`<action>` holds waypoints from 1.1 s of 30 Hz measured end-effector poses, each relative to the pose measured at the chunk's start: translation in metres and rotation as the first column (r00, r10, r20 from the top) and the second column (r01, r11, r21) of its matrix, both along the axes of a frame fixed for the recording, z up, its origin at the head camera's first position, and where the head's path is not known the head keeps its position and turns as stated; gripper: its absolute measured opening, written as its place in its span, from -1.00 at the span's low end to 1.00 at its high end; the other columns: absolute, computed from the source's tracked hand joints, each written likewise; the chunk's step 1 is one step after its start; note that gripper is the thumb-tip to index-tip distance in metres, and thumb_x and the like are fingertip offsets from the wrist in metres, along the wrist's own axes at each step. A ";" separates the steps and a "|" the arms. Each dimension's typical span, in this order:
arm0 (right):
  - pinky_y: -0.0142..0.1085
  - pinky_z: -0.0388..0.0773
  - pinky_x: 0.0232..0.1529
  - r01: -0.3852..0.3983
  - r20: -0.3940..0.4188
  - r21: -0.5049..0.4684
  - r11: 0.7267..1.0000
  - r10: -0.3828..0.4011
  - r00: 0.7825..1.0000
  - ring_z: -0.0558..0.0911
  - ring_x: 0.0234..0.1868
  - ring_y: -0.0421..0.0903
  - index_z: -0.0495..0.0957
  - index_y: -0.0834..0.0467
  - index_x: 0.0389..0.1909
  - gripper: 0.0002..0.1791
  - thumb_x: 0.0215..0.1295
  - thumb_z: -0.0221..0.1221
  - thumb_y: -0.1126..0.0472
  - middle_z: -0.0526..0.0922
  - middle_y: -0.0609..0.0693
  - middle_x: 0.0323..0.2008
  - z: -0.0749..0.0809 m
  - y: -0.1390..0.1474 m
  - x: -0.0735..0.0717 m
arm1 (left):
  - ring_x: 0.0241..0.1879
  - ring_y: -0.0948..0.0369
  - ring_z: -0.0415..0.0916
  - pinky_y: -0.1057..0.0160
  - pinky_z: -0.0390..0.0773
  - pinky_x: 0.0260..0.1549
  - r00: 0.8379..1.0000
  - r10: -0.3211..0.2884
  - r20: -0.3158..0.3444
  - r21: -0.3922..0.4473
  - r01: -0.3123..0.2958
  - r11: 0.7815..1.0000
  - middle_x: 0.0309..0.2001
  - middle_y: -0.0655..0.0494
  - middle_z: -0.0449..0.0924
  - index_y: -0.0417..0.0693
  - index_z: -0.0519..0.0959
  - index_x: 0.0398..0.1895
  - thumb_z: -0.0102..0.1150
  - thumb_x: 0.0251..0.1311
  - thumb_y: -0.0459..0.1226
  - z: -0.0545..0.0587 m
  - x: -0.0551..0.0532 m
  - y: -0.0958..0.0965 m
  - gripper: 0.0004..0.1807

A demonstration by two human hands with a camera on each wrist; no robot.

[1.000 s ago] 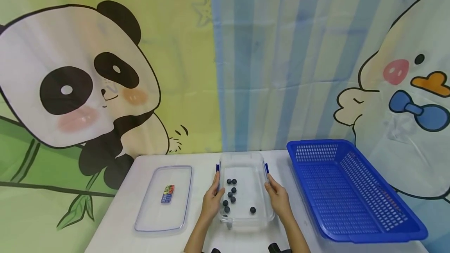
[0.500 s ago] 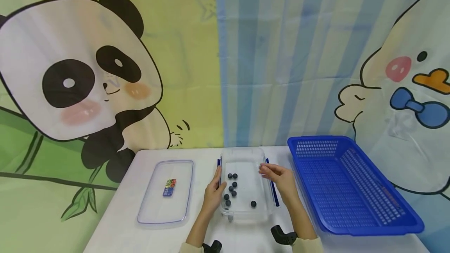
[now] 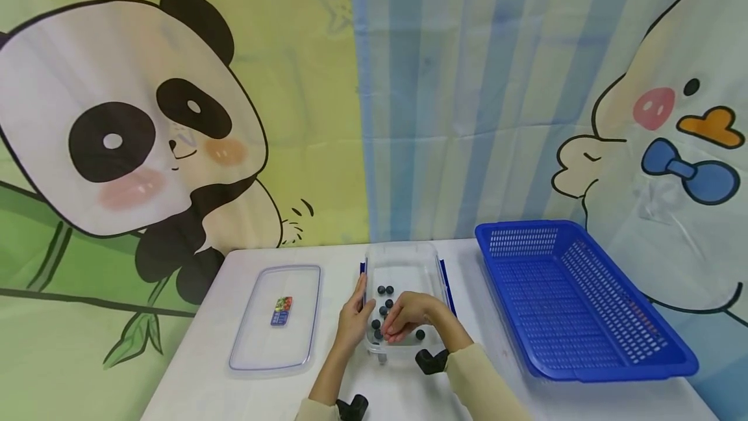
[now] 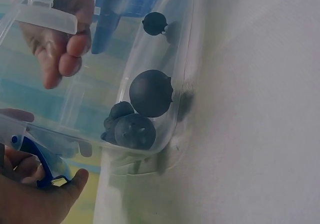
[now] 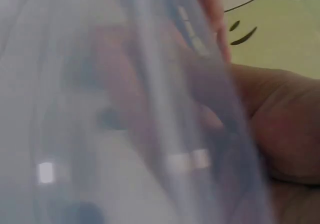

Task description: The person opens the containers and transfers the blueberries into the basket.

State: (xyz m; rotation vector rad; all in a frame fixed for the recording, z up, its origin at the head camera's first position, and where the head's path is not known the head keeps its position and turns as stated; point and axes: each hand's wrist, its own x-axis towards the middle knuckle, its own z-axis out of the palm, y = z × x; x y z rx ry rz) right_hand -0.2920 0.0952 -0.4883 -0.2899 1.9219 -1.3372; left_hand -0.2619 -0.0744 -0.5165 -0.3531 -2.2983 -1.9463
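Observation:
My left hand (image 3: 352, 323) grips the left side of a clear plastic container (image 3: 432, 346), its thumb by the rim. In the left wrist view this hand (image 4: 45, 199) is beside a blue latch (image 4: 37, 156). Several dark blueberries (image 3: 381, 290) lie inside, mostly along the left; one blueberry (image 3: 420, 334) sits apart at the front right. My right hand (image 3: 409, 314) reaches down inside, fingers bent toward the front-left berries, fingertips close to a blueberry (image 3: 378, 334). Through the wall, the left wrist view shows its fingers (image 4: 70, 63) close together, no berry visible between them.
A clear lid (image 3: 300, 356) with a small colourful label (image 3: 281, 310) lies flat to the left on the white table (image 3: 193, 343). On the right stands a large blue perforated basket (image 3: 584, 317). A cartoon curtain (image 3: 421, 115) hangs behind the table.
My right hand has let go of the container's right side, lifted, then moved left and down into it. The right latch now hangs outward. My left hand keeps its grip.

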 end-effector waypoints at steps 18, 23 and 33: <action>-0.32 0.66 -0.34 0.001 0.012 0.321 0.947 -0.005 1.000 0.63 -0.52 -0.19 0.70 0.23 -0.47 -0.95 0.06 0.28 0.40 0.69 0.05 -0.48 -0.025 -0.013 -0.006 | 0.37 -0.01 -0.12 0.15 -0.03 0.30 1.000 -0.015 0.013 0.025 0.015 1.000 0.39 -0.17 -0.05 -0.35 0.08 0.34 -0.03 0.27 -0.44 0.001 0.000 0.000 -0.41; -0.35 0.64 -0.38 -0.036 0.043 0.360 0.932 0.022 0.999 0.57 -0.53 -0.21 0.71 0.19 -0.48 -0.94 0.05 0.29 0.39 0.69 0.02 -0.47 -0.028 -0.016 -0.011 | 0.37 0.01 -0.12 0.17 -0.03 0.30 1.000 -0.017 0.014 0.028 0.016 0.999 0.39 -0.18 -0.06 -0.36 0.07 0.34 -0.03 0.27 -0.44 0.000 -0.002 -0.001 -0.41; -0.40 0.62 -0.46 -0.010 0.098 0.321 0.947 -0.023 0.995 0.57 -0.53 -0.20 0.69 0.26 -0.45 -0.96 0.05 0.30 0.36 0.69 0.06 -0.47 -0.033 -0.018 -0.009 | 0.38 0.01 -0.14 0.20 -0.05 0.30 0.999 -0.027 0.028 0.035 0.026 0.999 0.40 -0.18 -0.08 -0.37 0.05 0.34 -0.04 0.27 -0.45 -0.001 -0.001 -0.001 -0.41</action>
